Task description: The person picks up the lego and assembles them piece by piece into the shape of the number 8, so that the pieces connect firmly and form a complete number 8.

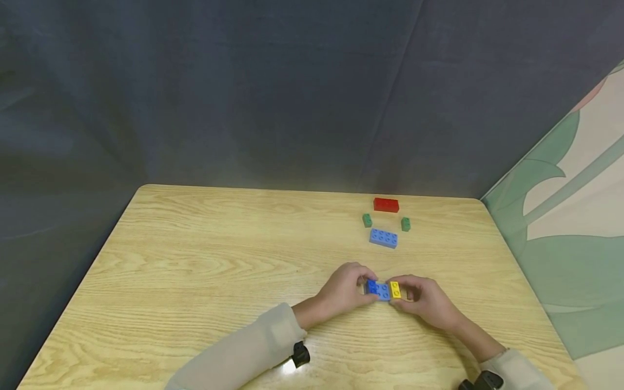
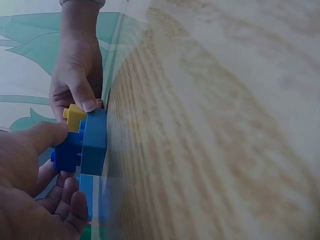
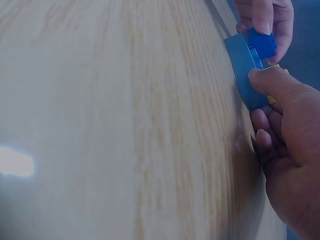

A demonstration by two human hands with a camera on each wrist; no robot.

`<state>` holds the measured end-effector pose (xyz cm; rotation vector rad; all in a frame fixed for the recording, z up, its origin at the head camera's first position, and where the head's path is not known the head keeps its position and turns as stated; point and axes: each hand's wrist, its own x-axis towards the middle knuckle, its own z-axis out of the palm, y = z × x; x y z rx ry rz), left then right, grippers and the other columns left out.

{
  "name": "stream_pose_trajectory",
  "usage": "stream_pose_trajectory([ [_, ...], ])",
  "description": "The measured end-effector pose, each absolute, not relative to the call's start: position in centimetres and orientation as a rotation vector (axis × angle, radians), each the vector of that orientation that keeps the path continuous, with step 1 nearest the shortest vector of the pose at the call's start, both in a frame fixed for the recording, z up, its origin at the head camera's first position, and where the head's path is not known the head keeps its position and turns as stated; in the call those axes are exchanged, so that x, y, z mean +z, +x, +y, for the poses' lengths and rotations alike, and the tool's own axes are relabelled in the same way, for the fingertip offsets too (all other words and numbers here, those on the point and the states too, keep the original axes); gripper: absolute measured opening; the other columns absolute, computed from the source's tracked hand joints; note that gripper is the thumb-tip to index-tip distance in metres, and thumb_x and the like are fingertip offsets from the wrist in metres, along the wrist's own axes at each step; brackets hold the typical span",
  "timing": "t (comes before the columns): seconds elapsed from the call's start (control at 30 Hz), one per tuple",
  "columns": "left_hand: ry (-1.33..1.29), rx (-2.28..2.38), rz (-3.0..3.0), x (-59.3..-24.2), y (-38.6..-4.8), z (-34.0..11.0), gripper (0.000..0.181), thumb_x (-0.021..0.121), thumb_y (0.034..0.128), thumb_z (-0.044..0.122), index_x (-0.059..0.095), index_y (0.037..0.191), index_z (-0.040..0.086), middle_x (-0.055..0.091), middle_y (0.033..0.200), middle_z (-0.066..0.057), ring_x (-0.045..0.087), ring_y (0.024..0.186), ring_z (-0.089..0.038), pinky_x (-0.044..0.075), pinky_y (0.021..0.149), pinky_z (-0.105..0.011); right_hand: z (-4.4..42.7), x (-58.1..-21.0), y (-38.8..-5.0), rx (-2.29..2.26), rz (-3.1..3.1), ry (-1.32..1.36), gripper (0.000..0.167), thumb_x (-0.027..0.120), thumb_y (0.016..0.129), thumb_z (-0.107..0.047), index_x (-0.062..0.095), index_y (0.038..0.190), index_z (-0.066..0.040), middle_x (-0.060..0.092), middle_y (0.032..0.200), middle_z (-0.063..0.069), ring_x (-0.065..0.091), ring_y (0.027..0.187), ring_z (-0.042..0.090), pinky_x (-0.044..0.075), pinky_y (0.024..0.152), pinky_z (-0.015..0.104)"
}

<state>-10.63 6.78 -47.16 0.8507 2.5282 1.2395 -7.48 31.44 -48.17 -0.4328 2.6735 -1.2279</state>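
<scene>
My left hand (image 1: 345, 290) pinches a small dark blue toy brick (image 2: 68, 152) between thumb and fingers. It holds this brick over the left end of a light blue brick (image 2: 94, 142); studs and a narrow gap show between the two in the left wrist view. On the light blue brick's right end sits a small yellow brick (image 1: 395, 290). My right hand (image 1: 430, 300) grips the light blue brick at that end, its thumb (image 3: 265, 80) on the near side. Part of the yellow brick is hidden behind this thumb in the right wrist view.
Beyond the hands on the wooden table (image 1: 219, 254) lie another light blue brick (image 1: 383, 238), a green brick (image 1: 367, 220), a second green brick (image 1: 405, 224) and a red brick (image 1: 386, 205). A dark curtain (image 1: 268, 108) hangs behind; a leaf-patterned surface (image 1: 575, 271) borders the right side.
</scene>
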Motion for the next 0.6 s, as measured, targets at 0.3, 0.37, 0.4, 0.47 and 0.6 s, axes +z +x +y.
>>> stream_pose_trajectory([
  [0.3,0.803,1.29,2.473,-47.27,-10.69,6.81,0.034,0.088,0.0818,0.023,0.076,0.112,0.011,0.063,0.093,0.011,0.054,0.083,-0.004,0.044,0.073,-0.015,31.38,-47.91,-7.37,-1.239,2.657,-0.421,0.039,0.084,0.085,-0.014,0.072,0.121,-0.007,0.062,0.09,-0.002,0.048,0.07,0.009,0.04,0.057,0.023],
  [0.37,0.799,1.28,2.462,-47.17,-10.77,6.79,0.034,0.087,0.0825,0.023,0.076,0.112,0.011,0.063,0.094,0.011,0.054,0.084,-0.003,0.045,0.073,-0.015,31.36,-47.91,-7.36,-1.238,2.657,-0.42,0.039,0.084,0.084,-0.014,0.072,0.121,-0.008,0.061,0.089,-0.003,0.048,0.07,0.009,0.04,0.057,0.023],
  [0.4,0.797,1.276,2.457,-47.13,-10.81,6.78,0.034,0.087,0.0828,0.022,0.076,0.112,0.01,0.063,0.094,0.011,0.054,0.083,-0.003,0.045,0.073,-0.015,31.35,-47.91,-7.36,-1.239,2.658,-0.421,0.039,0.084,0.084,-0.014,0.072,0.121,-0.008,0.061,0.089,-0.003,0.048,0.07,0.009,0.04,0.057,0.023],
  [0.47,0.791,1.278,2.444,-47.04,-10.85,6.76,0.033,0.087,0.083,0.021,0.076,0.112,0.009,0.063,0.093,0.01,0.053,0.082,-0.002,0.045,0.072,-0.015,31.33,-47.95,-7.36,-1.235,2.662,-0.421,0.039,0.084,0.084,-0.014,0.072,0.121,-0.008,0.061,0.088,-0.003,0.048,0.07,0.009,0.04,0.057,0.023],
  [0.6,0.756,1.312,2.413,-47.05,-10.74,6.76,0.033,0.087,0.0825,0.019,0.076,0.111,0.007,0.063,0.091,0.009,0.053,0.08,-0.001,0.046,0.07,-0.015,31.31,-48.07,-7.28,-1.234,2.668,-0.421,0.038,0.084,0.084,-0.014,0.072,0.12,-0.008,0.06,0.088,-0.003,0.048,0.07,0.009,0.04,0.057,0.023],
])
